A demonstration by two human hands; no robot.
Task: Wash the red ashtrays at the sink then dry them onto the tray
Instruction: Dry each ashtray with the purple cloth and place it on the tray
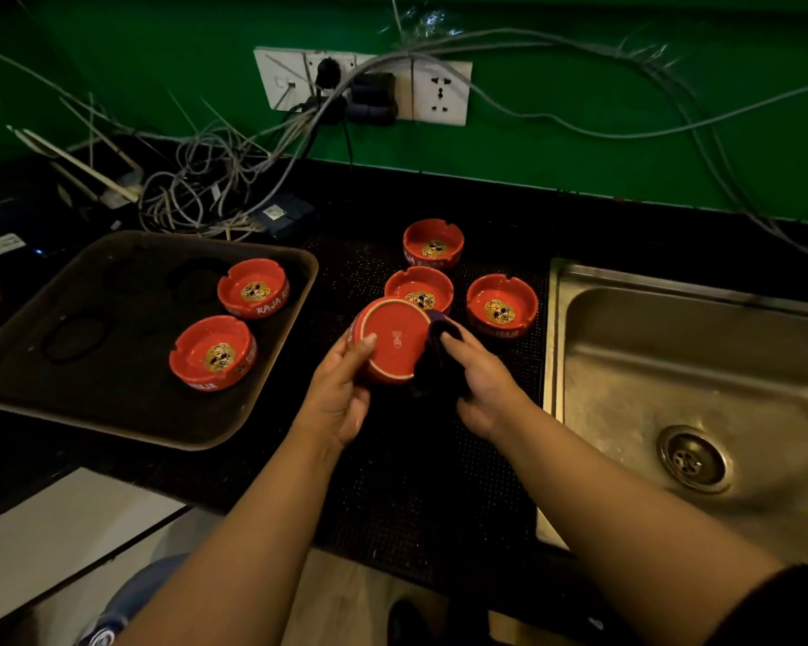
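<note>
While the left hand [341, 389] grips an upturned red ashtray [395, 340] by its rim, the right hand [479, 382] grips a dark cloth [439, 361] against its side, above the desk [439, 459]. The brown tray [113, 412] holds 2 ashtrays: near [213, 354] and far [254, 289]. 3 more stand upright on a black mat [439, 505] between tray and sink: [433, 244], [419, 289], [502, 307]. The steel sink [672, 366] lies right. Tangled cables [197, 188] hang from sockets [362, 86] on a green wall [626, 146].

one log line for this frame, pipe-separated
phase: drying | left hand: holds upturned ashtray | right hand: wipes it with dark cloth | tray: two ashtrays | mat: three waiting | sink: idle
</note>
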